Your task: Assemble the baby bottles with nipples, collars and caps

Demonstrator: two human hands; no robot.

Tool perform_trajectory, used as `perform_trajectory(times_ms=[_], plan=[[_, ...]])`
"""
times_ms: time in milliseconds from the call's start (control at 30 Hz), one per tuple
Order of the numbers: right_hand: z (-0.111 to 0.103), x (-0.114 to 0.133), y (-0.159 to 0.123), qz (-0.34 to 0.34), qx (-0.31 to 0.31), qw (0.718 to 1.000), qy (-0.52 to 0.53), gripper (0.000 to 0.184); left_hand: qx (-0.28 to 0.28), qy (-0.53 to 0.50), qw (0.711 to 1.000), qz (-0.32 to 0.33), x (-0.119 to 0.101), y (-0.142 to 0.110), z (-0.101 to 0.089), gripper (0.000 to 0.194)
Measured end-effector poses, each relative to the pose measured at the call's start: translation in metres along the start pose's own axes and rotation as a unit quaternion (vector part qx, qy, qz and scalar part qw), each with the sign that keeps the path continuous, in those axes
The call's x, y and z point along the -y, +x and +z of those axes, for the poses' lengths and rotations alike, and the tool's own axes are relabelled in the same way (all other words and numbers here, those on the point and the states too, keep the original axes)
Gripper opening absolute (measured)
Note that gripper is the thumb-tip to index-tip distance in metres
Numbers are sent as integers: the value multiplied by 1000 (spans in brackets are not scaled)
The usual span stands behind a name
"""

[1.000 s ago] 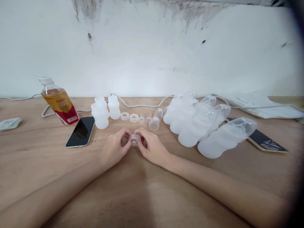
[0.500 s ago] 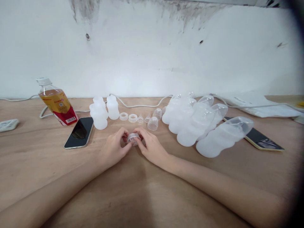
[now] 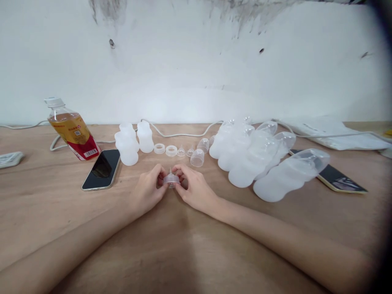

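Observation:
Between my left hand (image 3: 150, 184) and my right hand (image 3: 193, 186) is a clear bottle collar ring (image 3: 171, 179), held from both sides by fingers and thumbs. A nipple (image 3: 170, 172) pokes up through its middle, tip upward. Just beyond my hands lie two loose collar rings (image 3: 171, 150), two clear nipples (image 3: 181, 152) and several clear domed caps (image 3: 197, 157). Frosted baby bottle bodies (image 3: 145, 138) without tops stand behind my left hand. Off to the right is a cluster of capped baby bottles (image 3: 245, 167).
A tea drink bottle (image 3: 73, 130) and a phone (image 3: 101, 169) are at the left. Another phone (image 3: 339, 179) lies behind the capped bottles. A white cable (image 3: 180, 135) runs along the wall, and a white plastic bag (image 3: 321, 134) lies at the back right.
The collar ring has gone from tilted to level, and the nipple tip now shows upright above it. My hands stay in almost the same place.

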State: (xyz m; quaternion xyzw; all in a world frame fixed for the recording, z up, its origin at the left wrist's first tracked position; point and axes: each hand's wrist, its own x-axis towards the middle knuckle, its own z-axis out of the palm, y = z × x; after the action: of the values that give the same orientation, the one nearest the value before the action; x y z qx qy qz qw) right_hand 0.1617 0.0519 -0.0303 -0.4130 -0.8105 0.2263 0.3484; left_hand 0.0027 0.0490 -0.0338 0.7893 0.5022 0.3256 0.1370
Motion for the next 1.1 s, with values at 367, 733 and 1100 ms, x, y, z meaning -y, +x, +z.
perform_trajectory(times_ms=[367, 733, 1100], plan=[[-1, 0, 2, 54, 4, 997, 46, 25, 16, 5, 1000, -12, 3, 2, -3, 10], [1, 0, 6, 63, 12, 997, 30, 28, -2, 0, 1000, -4, -3, 4, 0, 10], [-2, -5, 5, 48, 24, 995, 83, 23, 23, -39, 999, -4, -1, 5, -4, 8]])
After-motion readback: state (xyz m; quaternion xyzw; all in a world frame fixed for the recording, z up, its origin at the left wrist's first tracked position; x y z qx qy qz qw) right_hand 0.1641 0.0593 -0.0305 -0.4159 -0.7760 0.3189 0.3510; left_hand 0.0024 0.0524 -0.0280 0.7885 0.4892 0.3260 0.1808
